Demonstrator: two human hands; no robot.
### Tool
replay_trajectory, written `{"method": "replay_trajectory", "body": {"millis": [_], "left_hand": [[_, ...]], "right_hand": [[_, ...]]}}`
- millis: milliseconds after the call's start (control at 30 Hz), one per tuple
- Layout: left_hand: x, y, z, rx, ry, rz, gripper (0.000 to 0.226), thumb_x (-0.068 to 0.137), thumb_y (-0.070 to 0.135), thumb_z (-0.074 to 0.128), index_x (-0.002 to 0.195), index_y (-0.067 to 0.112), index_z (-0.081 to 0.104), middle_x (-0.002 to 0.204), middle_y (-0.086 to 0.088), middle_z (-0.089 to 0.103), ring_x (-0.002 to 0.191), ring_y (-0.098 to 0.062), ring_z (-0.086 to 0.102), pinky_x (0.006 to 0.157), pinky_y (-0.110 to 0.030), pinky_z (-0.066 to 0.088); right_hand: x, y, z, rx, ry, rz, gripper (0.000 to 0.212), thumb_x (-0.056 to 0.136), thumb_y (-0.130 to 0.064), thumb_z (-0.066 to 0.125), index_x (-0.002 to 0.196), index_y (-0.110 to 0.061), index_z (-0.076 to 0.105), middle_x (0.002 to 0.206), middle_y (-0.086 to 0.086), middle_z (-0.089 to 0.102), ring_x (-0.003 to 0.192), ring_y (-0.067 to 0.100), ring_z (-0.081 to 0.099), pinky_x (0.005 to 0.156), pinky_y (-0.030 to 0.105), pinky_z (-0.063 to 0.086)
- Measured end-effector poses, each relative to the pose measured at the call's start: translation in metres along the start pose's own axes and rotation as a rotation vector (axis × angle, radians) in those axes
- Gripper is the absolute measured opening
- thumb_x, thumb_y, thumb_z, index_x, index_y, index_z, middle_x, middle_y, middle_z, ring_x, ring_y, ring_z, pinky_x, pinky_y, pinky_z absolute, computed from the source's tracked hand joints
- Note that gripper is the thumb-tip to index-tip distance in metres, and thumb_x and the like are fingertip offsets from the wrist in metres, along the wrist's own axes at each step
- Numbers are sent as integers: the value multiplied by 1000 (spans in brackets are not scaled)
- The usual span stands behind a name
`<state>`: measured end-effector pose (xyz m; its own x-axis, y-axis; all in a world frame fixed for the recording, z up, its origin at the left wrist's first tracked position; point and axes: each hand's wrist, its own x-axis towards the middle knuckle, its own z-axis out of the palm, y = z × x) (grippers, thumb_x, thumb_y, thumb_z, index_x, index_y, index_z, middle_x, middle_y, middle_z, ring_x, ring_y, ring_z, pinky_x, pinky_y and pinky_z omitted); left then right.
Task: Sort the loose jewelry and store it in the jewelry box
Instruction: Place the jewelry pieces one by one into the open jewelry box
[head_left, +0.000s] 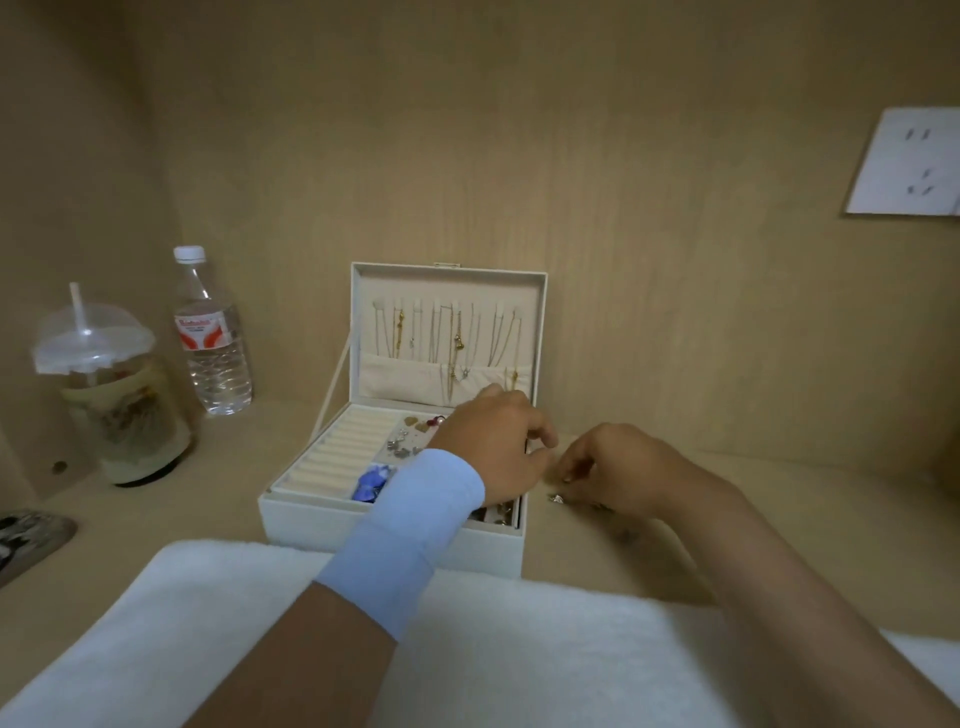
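Observation:
A cream jewelry box (311, 514) stands open in the middle of the wooden shelf. Several necklaces (452, 338) hang inside its raised lid. Its tray holds ring rolls on the left, small silver and red pieces (410, 436) and a blue piece (371, 483). My left hand (498, 447), with a light blue wristband, hovers over the box's right side, fingers curled; what it holds is hidden. My right hand (618, 467) is just right of the box, its fingertips pinching a small metal piece. More loose jewelry (558, 499) lies on the shelf under it.
A water bottle (213, 338) and a domed plastic cup with a straw (114, 395) stand at the left. A white towel (208, 623) covers the near edge. A dark object (26, 535) lies at the far left. A white wall socket (909, 161) is at the upper right.

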<state>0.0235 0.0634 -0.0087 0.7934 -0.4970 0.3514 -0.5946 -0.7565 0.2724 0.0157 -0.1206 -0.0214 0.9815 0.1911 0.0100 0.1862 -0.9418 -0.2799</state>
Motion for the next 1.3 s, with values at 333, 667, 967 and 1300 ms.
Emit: {"method": "replay_trajectory", "body": {"millis": [333, 667, 967, 1300], "left_hand": [[3, -8, 21, -87, 89, -18, 18, 89, 35, 64, 106, 34, 68, 105, 14, 60, 107, -10, 47, 92, -30, 43], [0, -7, 12, -433, 174, -114, 13, 74, 31, 81, 82, 33, 71, 77, 17, 68, 74, -5, 61, 79, -37, 56], [-1, -24, 4, -444, 215, -172, 7, 77, 33, 80, 80, 34, 75, 79, 14, 70, 78, -8, 62, 81, -35, 54], [-5, -25, -2, -496, 193, -149, 3, 79, 26, 80, 80, 28, 77, 79, 16, 70, 75, 1, 59, 77, -19, 48]], "right_hand": [[4, 9, -2, 185, 77, 19, 19, 84, -20, 72, 68, -31, 73, 68, -16, 70, 70, -2, 64, 68, 23, 52], [-4, -3, -9, 927, 19, 88, 10, 89, -28, 74, 82, -22, 76, 70, -8, 70, 47, 8, 44, 41, 14, 33], [7, 1, 8, 278, 41, 37, 7, 79, -30, 81, 82, -35, 78, 80, -19, 71, 75, -8, 63, 74, 18, 51], [7, 0, 11, 204, 132, 59, 21, 84, -24, 73, 65, -34, 73, 71, -19, 70, 75, 3, 66, 78, 33, 58]]}}
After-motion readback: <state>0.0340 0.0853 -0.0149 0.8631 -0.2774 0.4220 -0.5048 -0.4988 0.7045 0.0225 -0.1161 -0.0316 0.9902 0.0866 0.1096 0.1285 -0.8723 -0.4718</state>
